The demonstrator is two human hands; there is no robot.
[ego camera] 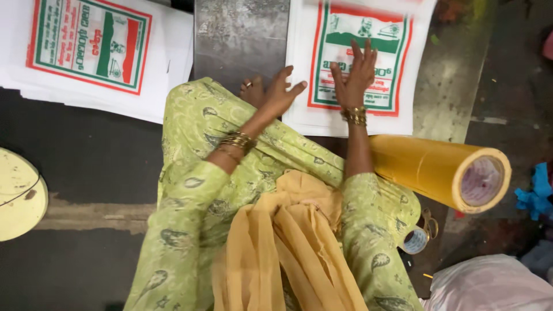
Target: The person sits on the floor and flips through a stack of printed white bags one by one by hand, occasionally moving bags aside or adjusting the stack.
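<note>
I sit on the floor in a light green printed dress with a mustard scarf. My right hand (355, 72) lies flat, fingers spread, on a stack of white printed sacks (351, 118) with a red and green panel, straight ahead. My left hand (280, 92) hovers open at the left edge of that stack, fingers apart and holding nothing. Gold bangles ring both wrists. My foot with a toe ring (252, 90) shows just left of the left hand.
A second pile of the same white sacks (144, 98) lies at the upper left. A big yellow roll (443, 170) rests by my right arm, with a small tape roll (415, 241) below it. A cream round object (17, 196) sits at far left, a white bag (489, 285) at lower right.
</note>
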